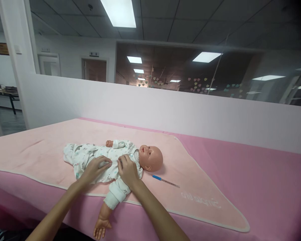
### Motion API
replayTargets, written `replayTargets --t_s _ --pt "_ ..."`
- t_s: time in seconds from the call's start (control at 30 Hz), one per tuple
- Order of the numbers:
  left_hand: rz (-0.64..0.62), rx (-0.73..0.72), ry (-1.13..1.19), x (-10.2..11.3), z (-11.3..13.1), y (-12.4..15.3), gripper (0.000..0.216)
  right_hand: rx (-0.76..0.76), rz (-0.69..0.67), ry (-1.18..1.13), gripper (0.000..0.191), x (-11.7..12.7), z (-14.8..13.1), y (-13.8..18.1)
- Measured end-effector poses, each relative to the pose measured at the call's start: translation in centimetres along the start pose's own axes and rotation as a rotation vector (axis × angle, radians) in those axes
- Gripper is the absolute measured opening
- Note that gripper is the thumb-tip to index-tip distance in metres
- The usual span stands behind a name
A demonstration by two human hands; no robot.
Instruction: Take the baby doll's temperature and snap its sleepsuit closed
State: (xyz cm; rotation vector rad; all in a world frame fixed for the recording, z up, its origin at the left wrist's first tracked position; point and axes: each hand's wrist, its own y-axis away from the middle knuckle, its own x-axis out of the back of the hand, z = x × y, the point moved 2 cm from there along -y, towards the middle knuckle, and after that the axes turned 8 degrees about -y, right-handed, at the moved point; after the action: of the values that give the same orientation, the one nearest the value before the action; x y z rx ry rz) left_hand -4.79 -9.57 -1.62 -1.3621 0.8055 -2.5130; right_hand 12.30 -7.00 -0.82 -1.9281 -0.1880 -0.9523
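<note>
L hand [97,167]: grip closed, fingers curled, pinching the front fabric of the suit [83,156] at the belly. R hand [127,170]: grip closed likewise, fingertips bunched on the suit's front opening at chest level, just beside the L hand.

Doll [152,157]: on its back, face up. Long axis runs left-right across the view, head to the right, legs to the left. Near arm hangs over the front edge.

Thermometer [165,181]: flat on the blanket [40,150], near the head, not touching.

Worktop [253,174]: pink cover, w/ peach blanket on top. White partition [165,107] behind, glass above it; office ceiling w/ lit panel lights [120,13].
</note>
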Motion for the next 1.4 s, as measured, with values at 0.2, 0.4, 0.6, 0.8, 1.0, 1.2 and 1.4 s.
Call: replayTargets --t_s 0.2,0.4,0.6,0.8,1.0,1.2,1.4 --pt "0.007 0.068 -0.156 5.1 -2.7 -3.8 0.032 0.091 -0.011 0.031 0.035 6.9 2.5 6.6" --pt "0.046 0.015 -0.043 3.2 1.8 -6.5 0.039 -0.306 -0.047 0.203 0.025 14.6 9.2 13.3" --pt "-0.012 -0.097 -0.091 -4.1 5.9 -7.3 0.035 -0.482 -0.256 0.245 0.023 16.0 8.8 13.5" --pt "0.133 -0.099 -0.138 -5.9 5.0 -6.5 0.029 -0.573 -0.315 0.0 0.032 19.0 5.8 9.0" --pt "0.222 -0.105 -0.124 -5.9 4.8 -5.9 0.027 -0.555 -0.129 -0.467 0.04 27.0 2.9 0.5" --pt "0.259 -0.097 -0.122 -6.1 4.8 -5.6 0.025 -0.431 0.176 -0.438 0.045 29.0 2.9 -3.0" --pt "0.274 -0.116 -0.101 -6.0 4.8 -5.7 0.025 -0.424 0.048 -0.421 0.045 28.0 2.8 -3.0"
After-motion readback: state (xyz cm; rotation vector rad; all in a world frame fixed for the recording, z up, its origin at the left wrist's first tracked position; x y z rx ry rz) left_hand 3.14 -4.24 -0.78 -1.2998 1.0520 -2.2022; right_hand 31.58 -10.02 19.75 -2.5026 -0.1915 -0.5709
